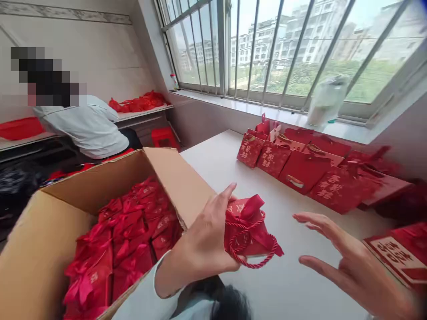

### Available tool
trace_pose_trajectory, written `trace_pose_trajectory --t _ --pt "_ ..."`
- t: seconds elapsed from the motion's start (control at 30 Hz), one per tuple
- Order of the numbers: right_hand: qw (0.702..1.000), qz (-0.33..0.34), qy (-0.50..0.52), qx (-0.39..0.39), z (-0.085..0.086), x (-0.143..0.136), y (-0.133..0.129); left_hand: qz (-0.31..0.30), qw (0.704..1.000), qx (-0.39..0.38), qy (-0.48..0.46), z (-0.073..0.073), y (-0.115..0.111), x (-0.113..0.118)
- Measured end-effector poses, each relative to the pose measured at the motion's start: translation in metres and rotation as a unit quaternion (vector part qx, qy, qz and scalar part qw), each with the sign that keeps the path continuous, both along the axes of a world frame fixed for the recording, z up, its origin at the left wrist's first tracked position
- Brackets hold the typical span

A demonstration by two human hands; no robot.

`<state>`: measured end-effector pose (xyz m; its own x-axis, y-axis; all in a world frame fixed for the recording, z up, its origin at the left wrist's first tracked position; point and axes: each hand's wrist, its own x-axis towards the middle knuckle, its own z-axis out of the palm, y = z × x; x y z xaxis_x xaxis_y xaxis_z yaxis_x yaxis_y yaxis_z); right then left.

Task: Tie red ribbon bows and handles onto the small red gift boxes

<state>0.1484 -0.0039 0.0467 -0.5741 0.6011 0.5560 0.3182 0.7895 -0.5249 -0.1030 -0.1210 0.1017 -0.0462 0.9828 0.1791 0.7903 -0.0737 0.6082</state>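
A small red gift box (248, 231) with a ribbon bow and a twisted cord handle is gripped by my left hand (207, 235), over the table beside the carton. The fingers wrap its left side, and its underside is hidden. To the right, my right hand (350, 262) is open, thumb and fingers apart, holding nothing. Left of my arm stands an open cardboard carton (63, 209). Packed inside it are several red gift boxes (133, 231) with ribbon bows, like the one in my hand.
Red paper bags (305, 171) with pale characters stand in rows below the window. A red box with a pale label (396, 260) lies at the right edge. On the sill sits a clear plastic container (327, 104). A person (90, 126) sits at another bench, back left.
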Motion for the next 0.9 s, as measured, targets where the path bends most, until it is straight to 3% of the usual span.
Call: trace_pose_trajectory --t 0.1,0.23,0.33,0.43,0.5,0.6,0.67,0.77,0.9 --pt "0.998 -0.022 -0.063 -0.003 0.004 0.016 -0.017 -0.08 0.997 0.016 -0.014 -0.027 0.044 0.031" --pt "0.984 -0.141 -0.097 0.049 -0.011 0.028 -0.043 -0.193 0.981 0.017 -0.014 -0.054 0.09 0.068" --pt "0.967 -0.214 -0.116 0.072 -0.024 0.027 -0.055 -0.253 0.967 0.009 -0.022 -0.068 0.107 0.087" --pt "0.957 -0.283 -0.052 0.034 -0.034 0.031 -0.053 -0.279 0.959 -0.013 -0.041 -0.077 0.113 0.097" --pt "0.931 -0.363 0.031 -0.037 -0.044 0.045 -0.047 -0.292 0.954 -0.028 -0.058 -0.079 0.112 0.097" --pt "0.846 -0.481 0.123 -0.195 -0.068 0.077 -0.038 -0.303 0.949 -0.042 -0.079 -0.077 0.11 0.09" --pt "0.807 -0.522 0.129 -0.245 -0.084 0.094 -0.038 -0.296 0.95 -0.052 -0.082 -0.074 0.108 0.083" --pt "0.813 -0.512 0.126 -0.247 -0.095 0.1 -0.043 -0.273 0.959 -0.047 -0.063 -0.074 0.107 0.074" --pt "0.888 -0.353 0.119 -0.269 -0.083 0.085 -0.045 -0.279 0.96 -0.004 -0.026 -0.077 0.112 0.077"
